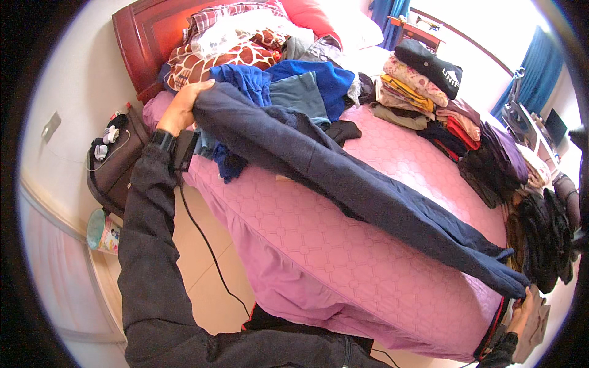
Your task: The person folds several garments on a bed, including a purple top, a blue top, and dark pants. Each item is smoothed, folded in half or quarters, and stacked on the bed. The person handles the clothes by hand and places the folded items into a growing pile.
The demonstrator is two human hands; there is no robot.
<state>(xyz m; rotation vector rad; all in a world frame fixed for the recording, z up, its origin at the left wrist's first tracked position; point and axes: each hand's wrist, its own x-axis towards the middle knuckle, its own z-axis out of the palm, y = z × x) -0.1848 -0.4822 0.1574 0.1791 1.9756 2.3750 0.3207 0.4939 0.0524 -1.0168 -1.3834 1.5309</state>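
A long dark navy garment, apparently a pair of trousers, stretches diagonally across the bed between my two hands. At its upper left end, my left hand grips the wide end, with the fingers mostly behind the cloth. My right hand holds the narrow end at the lower right, near the bed's foot. Beneath the garment lies a pink quilted bedcover. Loose blue clothes and a grey-teal cloth are heaped just beyond my left hand.
Folded clothes stand in stacks along the bed's far side, with dark clothes at the right. A wooden headboard rises at the upper left. Beside the bed are a dark suitcase and a patterned bin. A black cable hangs near my left arm.
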